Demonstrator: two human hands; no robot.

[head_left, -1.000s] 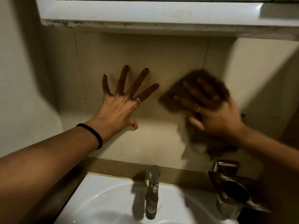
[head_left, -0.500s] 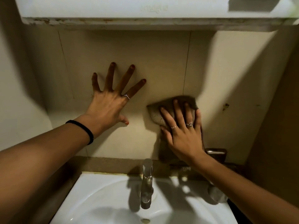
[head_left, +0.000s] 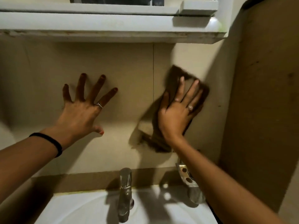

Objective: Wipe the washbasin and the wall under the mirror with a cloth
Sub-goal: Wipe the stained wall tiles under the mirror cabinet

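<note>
Fingers spread wide, my left hand (head_left: 80, 110) lies flat against the beige wall (head_left: 123, 65) under the white mirror shelf (head_left: 103, 25), palm on the tile, arm reaching up from the lower left with a black band (head_left: 48, 141) round the wrist and a ring on one finger. My right hand (head_left: 178, 110) is also flat, its straight fingers fanned a little and pressing a dark brown cloth (head_left: 181, 75) onto the wall just right of the tile joint; the forearm comes up from the lower right. That cloth is blurred, but its long axis runs on a slant, from a loose end hanging at the lower left, below my wrist, up to a squarer corner at the upper right beyond my fingertips. Below, the white washbasin (head_left: 77, 206) sits against the wall, with a steel tap (head_left: 125, 191) standing at its back rim and a shiny metal holder (head_left: 186, 177) near my right forearm.
</note>
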